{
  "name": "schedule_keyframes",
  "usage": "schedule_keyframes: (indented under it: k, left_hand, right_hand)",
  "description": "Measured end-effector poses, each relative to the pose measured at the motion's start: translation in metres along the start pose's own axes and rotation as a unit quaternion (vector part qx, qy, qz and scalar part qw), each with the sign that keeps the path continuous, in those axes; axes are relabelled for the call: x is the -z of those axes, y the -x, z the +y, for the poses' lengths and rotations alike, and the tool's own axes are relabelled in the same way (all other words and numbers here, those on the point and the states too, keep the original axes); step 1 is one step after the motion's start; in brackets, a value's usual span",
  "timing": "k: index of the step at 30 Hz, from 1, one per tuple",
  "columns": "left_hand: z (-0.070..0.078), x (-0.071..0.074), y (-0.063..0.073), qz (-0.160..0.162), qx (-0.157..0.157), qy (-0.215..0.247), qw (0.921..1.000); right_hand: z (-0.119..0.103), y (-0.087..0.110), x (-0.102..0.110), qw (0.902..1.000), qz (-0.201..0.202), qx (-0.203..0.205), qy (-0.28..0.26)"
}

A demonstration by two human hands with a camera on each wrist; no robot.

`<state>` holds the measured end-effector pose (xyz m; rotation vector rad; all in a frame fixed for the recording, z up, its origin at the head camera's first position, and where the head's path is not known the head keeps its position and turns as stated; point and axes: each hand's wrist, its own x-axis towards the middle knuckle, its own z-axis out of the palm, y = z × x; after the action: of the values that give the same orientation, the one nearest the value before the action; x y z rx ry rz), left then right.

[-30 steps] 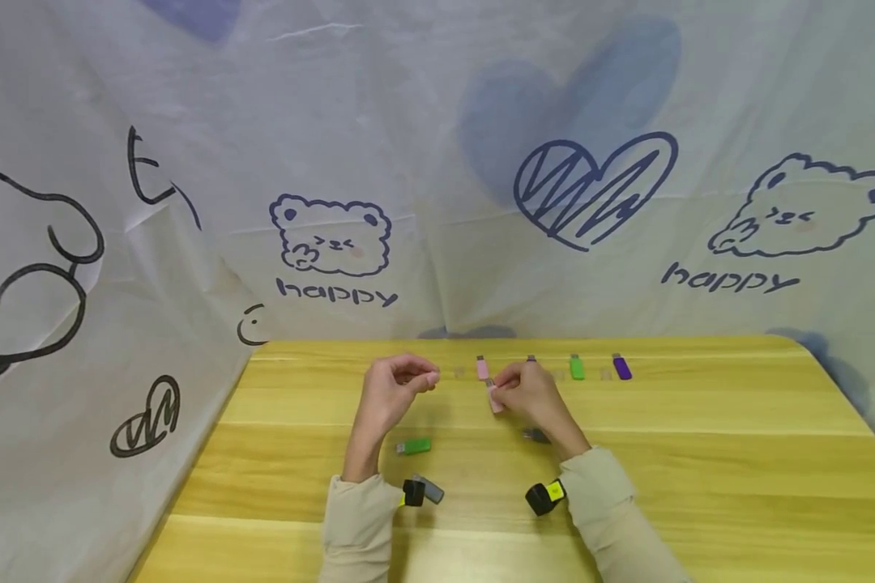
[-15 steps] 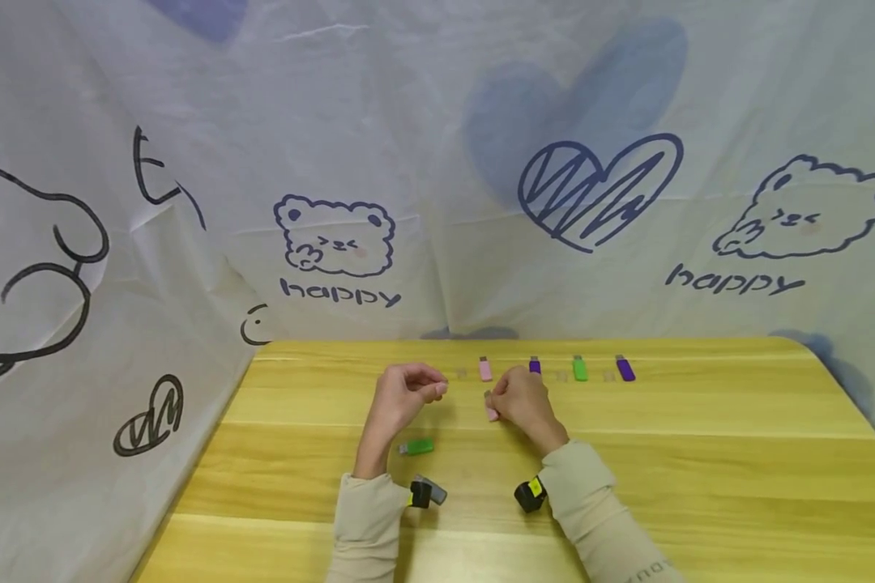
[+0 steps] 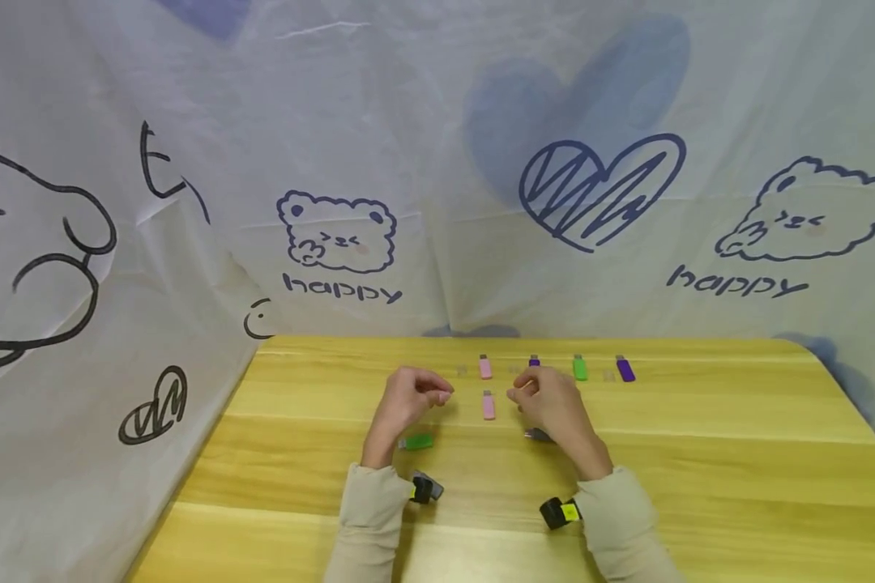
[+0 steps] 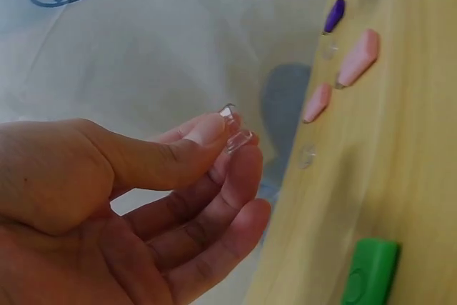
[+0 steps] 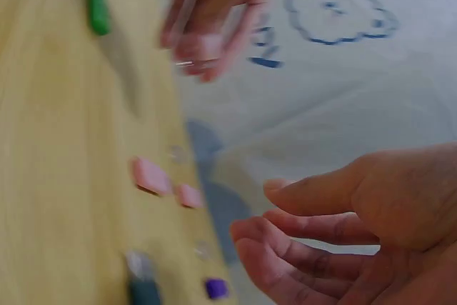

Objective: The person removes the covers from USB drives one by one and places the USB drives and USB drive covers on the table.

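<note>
My left hand (image 3: 411,402) is above the table, left of the pink USB stick (image 3: 488,406) lying in front of it. Between its thumb and fingertips it pinches a small clear plastic cap (image 4: 239,141), best seen in the left wrist view. To the right of that pink stick my right hand (image 3: 554,401) hovers with nothing in it; thumb and fingers stand apart in the right wrist view. A dark USB stick (image 3: 539,436) is partly hidden beneath the right hand. Near the left wrist lie a green USB stick (image 3: 416,442) and a grey USB stick (image 3: 435,486).
Along the table's far edge runs a row: another pink USB stick (image 3: 485,368), a purple one (image 3: 535,360), a green one (image 3: 579,368) and a second purple one (image 3: 625,369). Small clear caps (image 3: 608,376) lie between them. A printed cloth hangs behind the table (image 3: 736,453).
My right hand has let go of the nearer pink USB stick, which now lies straight on the table, and has drawn off to the right. The left hand has shifted slightly right, still pinching.
</note>
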<state>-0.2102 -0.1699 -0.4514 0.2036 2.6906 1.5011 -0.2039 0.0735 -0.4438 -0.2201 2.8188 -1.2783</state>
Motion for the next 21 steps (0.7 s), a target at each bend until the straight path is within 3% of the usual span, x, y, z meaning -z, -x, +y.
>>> schedule_keyframes:
  k: [7, 14, 21]
  left_hand:
    - [0.000, -0.011, -0.016, -0.059, 0.014, -0.076, 0.9952]
    - [0.000, -0.021, -0.034, -0.098, 0.000, -0.138, 0.9855]
    - [-0.003, -0.027, -0.038, -0.100, 0.025, -0.142, 0.9845]
  right_hand:
    - [0.012, 0.031, 0.042, 0.9997, 0.000, 0.020, -0.011]
    - [0.025, 0.042, 0.064, 0.9996, 0.006, 0.013, -0.023]
    - [0.034, 0.043, 0.077, 0.9998, 0.003, 0.006, -0.018]
